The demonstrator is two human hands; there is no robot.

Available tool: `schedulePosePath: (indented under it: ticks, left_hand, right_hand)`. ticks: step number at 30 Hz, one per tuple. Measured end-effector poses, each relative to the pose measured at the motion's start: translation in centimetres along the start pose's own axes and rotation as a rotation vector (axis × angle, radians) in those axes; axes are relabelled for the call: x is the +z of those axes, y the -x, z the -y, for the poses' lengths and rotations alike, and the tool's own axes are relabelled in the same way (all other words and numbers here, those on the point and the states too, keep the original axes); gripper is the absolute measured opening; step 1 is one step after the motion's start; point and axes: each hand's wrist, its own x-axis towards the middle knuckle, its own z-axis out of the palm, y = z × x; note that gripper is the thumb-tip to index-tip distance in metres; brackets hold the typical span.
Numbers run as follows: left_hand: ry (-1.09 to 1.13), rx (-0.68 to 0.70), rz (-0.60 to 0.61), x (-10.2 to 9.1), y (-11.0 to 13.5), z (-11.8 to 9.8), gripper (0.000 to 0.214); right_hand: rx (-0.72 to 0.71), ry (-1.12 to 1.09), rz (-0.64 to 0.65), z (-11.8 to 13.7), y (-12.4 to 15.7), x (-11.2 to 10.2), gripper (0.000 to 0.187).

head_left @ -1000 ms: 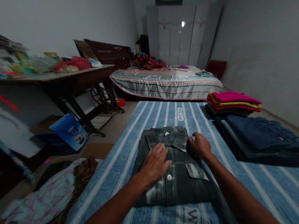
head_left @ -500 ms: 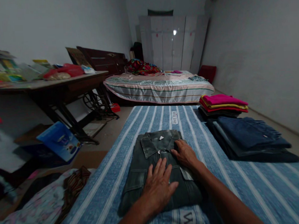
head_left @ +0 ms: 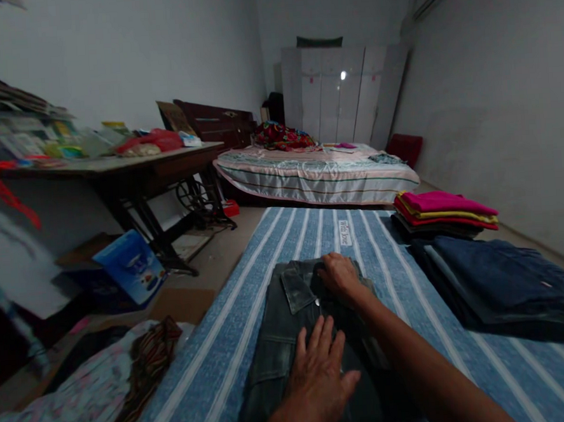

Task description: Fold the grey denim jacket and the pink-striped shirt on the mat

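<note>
A dark grey-green denim jacket [head_left: 267,358] lies folded on the blue striped bedspread [head_left: 213,342], its collar at the far end. My left hand [head_left: 318,374] rests flat on the jacket's front, fingers spread. At the right side of the collar, my right hand [head_left: 340,274] has its fingers bent round the cloth, gripping it. That hand covers part of the collar, and the right forearm hides some of the jacket's right side.
To the right lie folded jeans [head_left: 500,274] and a stack of bright folded clothes [head_left: 448,204]. Loose clothes [head_left: 101,375] and a blue box [head_left: 132,265] are at the left, near a cluttered sewing-machine table [head_left: 164,158]. Another bed [head_left: 308,177] stands beyond.
My right hand has moved up to the collar and closed on it. My left hand stays flat on the jacket. The whole view has shifted, with things appearing lower and further right.
</note>
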Motion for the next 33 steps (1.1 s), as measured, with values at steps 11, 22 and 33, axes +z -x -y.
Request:
schedulePosePath:
  ticks: [11, 22, 33]
  left_hand:
    - [0.198, 0.006, -0.289, -8.8, -4.5, 5.4, 0.04]
    - [0.329, -0.117, -0.406, -9.0, -13.6, 14.1, 0.02]
    - [0.557, -0.098, -0.44, -8.1, -14.5, 15.6, 0.026]
  right_hand:
    - [-0.036, 0.018, 0.093, -0.9, -2.5, 0.4, 0.023]
    - [-0.118, 0.026, 0.119, -1.4, -3.2, 0.3, 0.02]
    - [-0.137, -0.001, 0.097, -0.9, -2.7, 1.1, 0.026]
